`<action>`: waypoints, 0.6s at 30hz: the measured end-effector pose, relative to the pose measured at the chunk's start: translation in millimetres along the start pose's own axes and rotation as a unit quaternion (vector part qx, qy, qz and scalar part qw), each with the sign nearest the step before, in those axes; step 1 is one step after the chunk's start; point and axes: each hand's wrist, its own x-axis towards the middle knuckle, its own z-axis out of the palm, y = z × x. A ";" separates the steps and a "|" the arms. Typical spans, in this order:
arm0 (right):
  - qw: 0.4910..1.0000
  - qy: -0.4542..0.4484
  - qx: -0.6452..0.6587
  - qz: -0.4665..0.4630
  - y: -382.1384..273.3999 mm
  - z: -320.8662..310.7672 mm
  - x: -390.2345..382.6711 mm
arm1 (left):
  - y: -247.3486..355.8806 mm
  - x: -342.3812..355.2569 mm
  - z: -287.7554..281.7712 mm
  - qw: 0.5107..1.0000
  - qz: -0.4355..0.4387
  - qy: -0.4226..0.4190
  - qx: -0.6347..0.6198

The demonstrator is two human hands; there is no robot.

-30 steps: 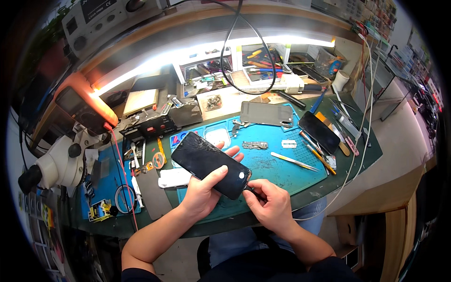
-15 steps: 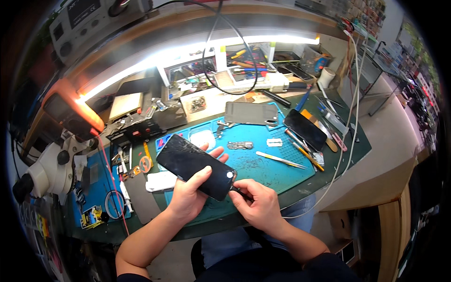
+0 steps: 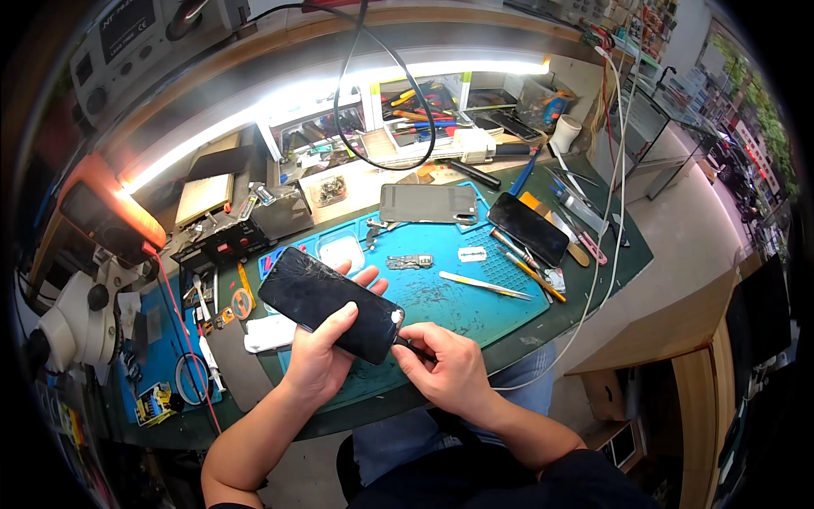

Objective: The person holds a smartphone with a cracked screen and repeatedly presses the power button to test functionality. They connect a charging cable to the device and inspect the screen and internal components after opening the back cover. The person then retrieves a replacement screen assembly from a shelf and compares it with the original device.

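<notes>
My left hand (image 3: 322, 346) grips a black smartphone (image 3: 326, 297) over the mat, thumb across its front and fingers behind it. The phone's glass is cracked at the upper left end, and a bright spot shows near its lower right corner. Pinched in my right hand (image 3: 445, 365) is a slim black plug-like piece (image 3: 413, 346), held against the phone's lower right end. Its tip is hidden there. A thin white cable (image 3: 543, 377) runs to my right wrist; whether it joins the black piece cannot be seen.
On the blue mat (image 3: 407, 314) lie a small circuit board (image 3: 409, 261), a razor blade (image 3: 472, 254), tweezers (image 3: 485, 285) and a grey phone panel (image 3: 428, 204). Another black phone (image 3: 528, 229) rests right, near several tools. A microscope (image 3: 72, 327) and orange multimeter (image 3: 110, 208) stand left.
The whole view has shifted slightly, so the bench appears further left. Both hands keep their hold on the phone and the black piece, with little visible change between them.
</notes>
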 end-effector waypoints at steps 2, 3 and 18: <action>1.000 -0.001 0.000 0.001 0.5 0.6 -0.2 | 0.3 -0.3 0.3 1.000 -0.001 0.002 0.000; 1.000 -0.001 0.002 0.002 0.4 0.9 -0.5 | 0.6 -0.5 0.7 1.000 -0.002 0.003 0.000; 1.000 0.009 0.008 -0.009 -0.1 0.7 -0.1 | 0.1 -0.2 -1.0 1.000 -0.006 0.005 -0.011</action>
